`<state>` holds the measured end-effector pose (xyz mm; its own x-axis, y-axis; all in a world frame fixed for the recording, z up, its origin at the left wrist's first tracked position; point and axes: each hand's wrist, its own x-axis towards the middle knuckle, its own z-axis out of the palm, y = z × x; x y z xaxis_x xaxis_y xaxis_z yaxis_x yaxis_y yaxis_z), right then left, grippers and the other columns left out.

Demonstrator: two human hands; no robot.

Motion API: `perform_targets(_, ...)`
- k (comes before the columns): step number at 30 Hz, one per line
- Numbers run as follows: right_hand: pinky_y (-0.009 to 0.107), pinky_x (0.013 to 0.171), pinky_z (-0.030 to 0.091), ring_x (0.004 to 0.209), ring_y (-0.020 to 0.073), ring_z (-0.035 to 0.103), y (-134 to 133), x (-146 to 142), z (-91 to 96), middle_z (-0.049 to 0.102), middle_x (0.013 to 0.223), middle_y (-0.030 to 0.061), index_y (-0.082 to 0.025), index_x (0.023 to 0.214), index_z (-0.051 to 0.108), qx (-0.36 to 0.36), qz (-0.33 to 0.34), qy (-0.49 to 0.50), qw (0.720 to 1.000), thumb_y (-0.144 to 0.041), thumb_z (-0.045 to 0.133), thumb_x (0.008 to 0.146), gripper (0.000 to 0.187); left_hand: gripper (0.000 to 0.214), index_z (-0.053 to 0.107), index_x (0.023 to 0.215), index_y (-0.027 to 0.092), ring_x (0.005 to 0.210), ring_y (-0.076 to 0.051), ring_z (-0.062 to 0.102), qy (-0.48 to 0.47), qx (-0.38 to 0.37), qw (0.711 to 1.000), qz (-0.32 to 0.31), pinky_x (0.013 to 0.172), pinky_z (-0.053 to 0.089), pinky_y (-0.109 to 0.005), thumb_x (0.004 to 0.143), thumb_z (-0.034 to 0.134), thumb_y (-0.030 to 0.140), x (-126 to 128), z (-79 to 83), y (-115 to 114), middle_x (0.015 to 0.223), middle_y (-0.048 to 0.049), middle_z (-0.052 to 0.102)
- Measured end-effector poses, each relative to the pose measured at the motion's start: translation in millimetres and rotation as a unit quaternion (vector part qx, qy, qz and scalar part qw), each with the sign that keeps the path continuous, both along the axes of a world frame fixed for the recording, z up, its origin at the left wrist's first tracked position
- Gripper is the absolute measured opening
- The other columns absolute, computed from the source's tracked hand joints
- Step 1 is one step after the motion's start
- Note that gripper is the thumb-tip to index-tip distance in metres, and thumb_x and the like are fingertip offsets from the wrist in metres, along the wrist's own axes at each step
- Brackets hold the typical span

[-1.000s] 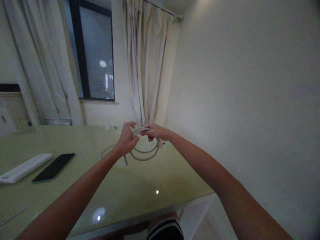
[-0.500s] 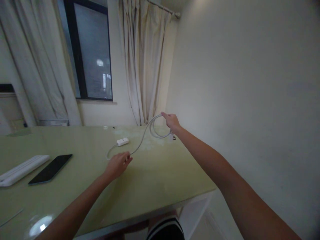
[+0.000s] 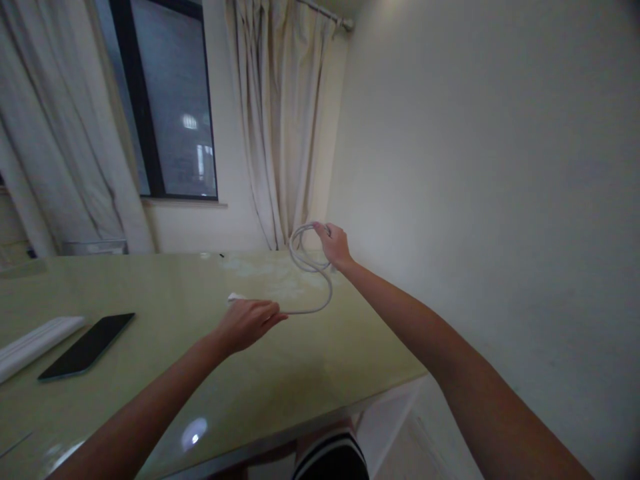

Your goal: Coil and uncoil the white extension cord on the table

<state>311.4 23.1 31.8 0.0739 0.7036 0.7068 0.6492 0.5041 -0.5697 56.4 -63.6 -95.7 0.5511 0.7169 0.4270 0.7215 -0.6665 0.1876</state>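
Note:
A whitish cable [image 3: 330,293] runs between my two hands above the table. My right hand [image 3: 334,245] is closed on its looped coils, which hang to the left of the fingers. Lower and further left, my left hand [image 3: 253,323] pinches the cable near its other end. Just beyond the left knuckles a bit of a white plug-like block [image 3: 235,297] shows; my hand covers the rest of it. Between the hands the cable sags in a rounded bend.
On the glossy greenish table [image 3: 280,387], a dark flat tablet-like slab [image 3: 87,347] lies at the left beside a long white object [image 3: 37,343]. A thin pale strand [image 3: 16,445] is at the lower left. A wall [image 3: 475,167] rises on the right, curtains [image 3: 275,133] behind.
My left hand has moved right with the cable, and the white block has come in close behind it. The cable between my hands now bends rightward. The view has shifted slightly.

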Motion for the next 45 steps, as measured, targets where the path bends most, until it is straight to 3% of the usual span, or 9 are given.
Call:
perform_targets(5, 0.026, 0.059, 0.027, 0.062, 0.0128, 0.043, -20, -26, -2.6, 0.043, 0.061, -0.0047, -0.021, 0.071, 0.053, -0.095, 0.225, -0.097, 0.965, -0.062, 0.057, 0.098, 0.049, 0.045, 0.072, 0.079, 0.025, 0.075, -0.025, 0.066, -0.042, 0.014, 0.997, 0.056, 0.064, 0.033, -0.031, 0.102, 0.052, 0.057, 16, 29.7, 4, 0.082, -0.0092, 0.073)
perform_targets(9, 0.025, 0.058, 0.03, 0.059, 0.0119, 0.047, -37, -40, -1.1, 0.048, 0.06, -0.0056, -0.019, 0.077, 0.058, -0.165, 0.327, -0.171, 0.914, -0.064, 0.064, 0.093, 0.048, 0.045, 0.073, 0.075, 0.023, 0.072, -0.026, 0.068, -0.049, -0.001, 0.994, 0.102, 0.063, 0.034, -0.031, 0.1, 0.056, 0.056, 17, 29.8, 11, 0.08, -0.0112, 0.074)
perform_targets(18, 0.026, 0.069, 0.034, 0.073, 0.0143, 0.05, -42, -48, -15.7, 0.058, 0.075, -0.0017, -0.018, 0.081, 0.057, -0.097, 0.297, -0.29, 0.905, -0.056, 0.069, 0.095, 0.042, 0.034, 0.077, 0.104, 0.022, 0.077, -0.021, 0.072, -0.254, 0.092, 0.962, 0.034, 0.073, 0.054, -0.028, 0.1, 0.053, 0.045, 8, 8.1, 6, 0.094, -0.0108, 0.081)
perform_targets(22, 0.026, 0.067, 0.038, 0.072, 0.0147, 0.055, -35, -41, -18.4, 0.062, 0.075, -0.0014, -0.017, 0.083, 0.063, -0.216, 0.356, -0.272, 0.868, -0.06, 0.083, 0.08, 0.047, 0.032, 0.07, 0.083, 0.02, 0.062, -0.016, 0.065, -0.397, 0.078, 0.913, 0.056, 0.061, 0.05, -0.025, 0.089, 0.072, 0.052, 7, 11.7, 2, 0.071, -0.004, 0.072)
perform_targets(26, 0.023, 0.057, 0.037, 0.06, 0.0111, 0.052, -34, -33, -20.3, 0.058, 0.064, -0.0053, -0.016, 0.086, 0.067, -0.336, 0.441, -0.183, 0.812, -0.062, 0.085, 0.076, 0.05, 0.046, 0.056, 0.094, 0.023, 0.054, -0.013, 0.058, -0.493, -0.035, 0.868, 0.044, 0.05, 0.042, -0.021, 0.075, 0.085, 0.053, 3, 16.1, 5, 0.072, 0.0039, 0.064)
perform_targets(30, 0.022, 0.047, 0.025, 0.048, 0.0061, 0.037, -31, -19, -21.0, 0.046, 0.051, -0.0095, -0.017, 0.072, 0.058, -0.347, 0.433, -0.089, 0.827, -0.066, 0.084, 0.075, 0.055, 0.041, 0.06, 0.089, 0.021, 0.054, -0.014, 0.055, -0.341, -0.136, 0.93, -0.007, 0.052, 0.041, -0.025, 0.09, 0.063, 0.062, -20, 1.7, 12, 0.068, 0.0027, 0.06)
perform_targets(34, 0.022, 0.042, 0.018, 0.041, 0.0056, 0.032, -21, 5, -19.6, 0.042, 0.048, -0.0112, -0.018, 0.079, 0.059, -0.363, 0.385, 0.004, 0.849, -0.077, 0.075, 0.078, 0.061, 0.053, 0.057, 0.065, 0.021, 0.061, -0.018, 0.054, -0.246, -0.113, 0.963, 0.018, 0.06, 0.041, -0.028, 0.091, 0.057, 0.067, -50, -25.5, 17, 0.061, -0.0003, 0.057)
perform_targets(41, 0.024, 0.044, 0.016, 0.043, 0.0067, 0.022, -10, 31, -13.4, 0.03, 0.05, -0.0123, -0.018, 0.079, 0.062, -0.321, 0.221, -0.03, 0.921, -0.054, 0.063, 0.096, 0.041, 0.047, 0.064, 0.069, 0.023, 0.071, -0.022, 0.059, -0.248, -0.077, 0.966, 0.016, 0.069, 0.048, -0.032, 0.089, 0.061, 0.065, -73, -30.7, 31, 0.074, -0.0056, 0.064)
perform_targets(45, 0.025, 0.05, 0.022, 0.049, 0.009, 0.033, -10, 35, -9.1, 0.038, 0.053, -0.0083, -0.018, 0.075, 0.061, -0.253, 0.154, -0.042, 0.954, -0.049, 0.062, 0.098, 0.039, 0.053, 0.073, 0.082, 0.021, 0.064, -0.021, 0.061, -0.327, -0.203, 0.923, 0.019, 0.059, 0.051, -0.031, 0.083, 0.066, 0.074, -75, -25.7, 28, 0.076, -0.0079, 0.069)
